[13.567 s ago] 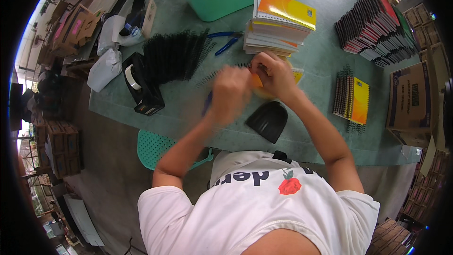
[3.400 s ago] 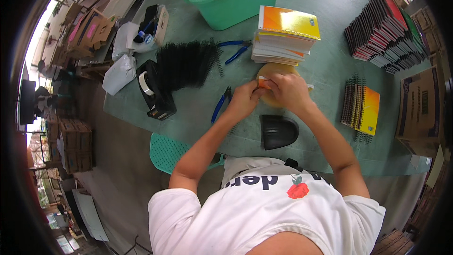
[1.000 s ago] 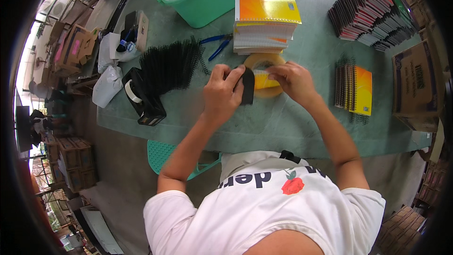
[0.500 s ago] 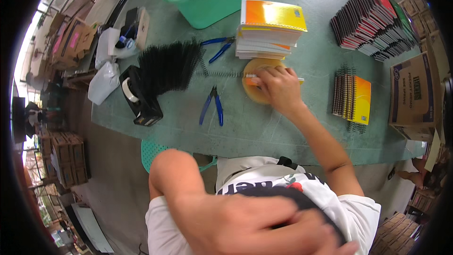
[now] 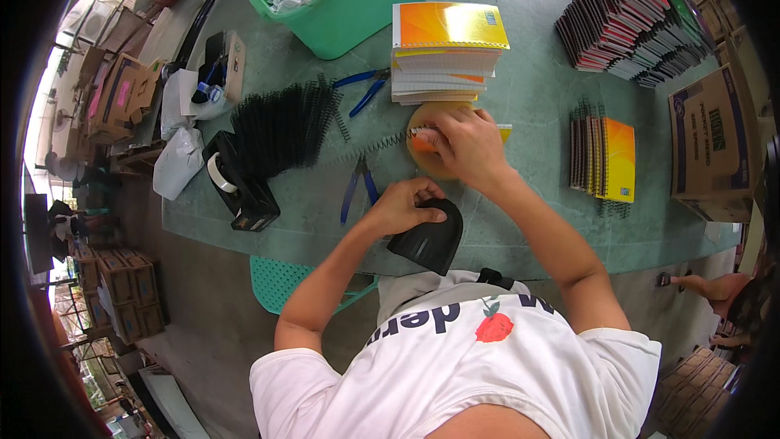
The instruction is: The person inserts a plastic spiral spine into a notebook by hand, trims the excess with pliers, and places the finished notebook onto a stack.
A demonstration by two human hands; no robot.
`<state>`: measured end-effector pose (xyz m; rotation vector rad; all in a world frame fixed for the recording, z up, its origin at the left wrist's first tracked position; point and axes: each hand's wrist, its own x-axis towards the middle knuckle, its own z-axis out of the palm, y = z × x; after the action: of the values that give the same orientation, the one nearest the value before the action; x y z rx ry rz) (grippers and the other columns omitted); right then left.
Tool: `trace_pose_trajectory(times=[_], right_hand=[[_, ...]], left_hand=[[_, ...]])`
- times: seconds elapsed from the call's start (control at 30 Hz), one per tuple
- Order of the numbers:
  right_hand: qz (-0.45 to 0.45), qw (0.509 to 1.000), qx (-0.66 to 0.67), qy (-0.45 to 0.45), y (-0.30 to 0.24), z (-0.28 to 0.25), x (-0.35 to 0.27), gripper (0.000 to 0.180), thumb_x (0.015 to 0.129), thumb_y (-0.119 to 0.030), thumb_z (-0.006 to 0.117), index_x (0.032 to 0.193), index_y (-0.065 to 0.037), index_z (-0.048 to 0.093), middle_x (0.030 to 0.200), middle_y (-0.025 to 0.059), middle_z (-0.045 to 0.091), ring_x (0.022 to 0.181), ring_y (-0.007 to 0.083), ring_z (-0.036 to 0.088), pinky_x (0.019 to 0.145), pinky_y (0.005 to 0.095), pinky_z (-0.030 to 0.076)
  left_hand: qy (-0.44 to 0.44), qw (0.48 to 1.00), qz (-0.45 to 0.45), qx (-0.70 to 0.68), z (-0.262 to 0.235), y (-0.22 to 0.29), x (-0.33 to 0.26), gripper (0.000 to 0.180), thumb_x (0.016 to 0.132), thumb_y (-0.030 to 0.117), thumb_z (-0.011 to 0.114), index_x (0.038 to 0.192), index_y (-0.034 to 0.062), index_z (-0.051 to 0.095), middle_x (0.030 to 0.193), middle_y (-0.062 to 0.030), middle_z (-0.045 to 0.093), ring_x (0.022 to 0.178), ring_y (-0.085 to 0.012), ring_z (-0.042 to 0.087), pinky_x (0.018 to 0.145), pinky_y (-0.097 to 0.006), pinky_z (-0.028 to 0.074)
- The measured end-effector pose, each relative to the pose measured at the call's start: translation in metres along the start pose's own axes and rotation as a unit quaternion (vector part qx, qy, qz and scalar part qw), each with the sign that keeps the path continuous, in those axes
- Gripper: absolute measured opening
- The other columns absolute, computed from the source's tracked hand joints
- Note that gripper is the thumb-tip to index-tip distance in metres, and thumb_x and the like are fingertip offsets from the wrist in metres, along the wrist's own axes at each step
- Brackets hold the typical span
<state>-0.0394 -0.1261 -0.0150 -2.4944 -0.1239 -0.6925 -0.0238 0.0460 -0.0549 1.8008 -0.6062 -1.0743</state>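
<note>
left hand (image 5: 404, 205) grasps black curved piece (image 5: 428, 236) at table edge, parked aside | right hand (image 5: 463, 146) presses notebook (image 5: 431, 142) flat, steadying wire spiral (image 5: 370, 148) just left; grip unclear

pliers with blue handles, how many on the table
2. One pair of pliers lies between the green tub and the notebook stack; the other pair lies just above the left hand. More may be hidden.
</note>
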Motion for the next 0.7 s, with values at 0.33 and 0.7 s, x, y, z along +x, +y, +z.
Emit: trace_pose_trajectory(times=[0.33,0.7], right_hand=[[0.006,0.999,0.036,-0.006,0.001,0.002,0.0,0.016,0.078,-0.017,0.067,0.089,-0.007,0.064,0.087,0.0089,0.065,0.085,0.0295,0.06,0.077,0.0396,0.043],[0.073,0.984,-0.078,-0.145,0.006,-0.031,-0.007,0.023,0.075,-0.02,0.07,0.092,-0.007,0.065,0.085,0.0097,0.066,0.085,0.0281,0.062,0.077,0.039,0.046]], left_hand=[[0.054,0.998,0.015,-0.037,0.004,-0.025,-0.003,0.036,0.072,0.009,0.077,0.103,-0.0001,0.061,0.09,-0.0073,0.062,0.078,-0.0117,0.057,0.072,-0.026,0.048],[0.432,0.823,0.274,0.246,-0.025,0.068,-0.024,0.026,0.074,-0.002,0.066,0.099,0.0048,0.065,0.093,-0.0076,0.059,0.086,-0.0186,0.06,0.075,-0.031,0.048]])
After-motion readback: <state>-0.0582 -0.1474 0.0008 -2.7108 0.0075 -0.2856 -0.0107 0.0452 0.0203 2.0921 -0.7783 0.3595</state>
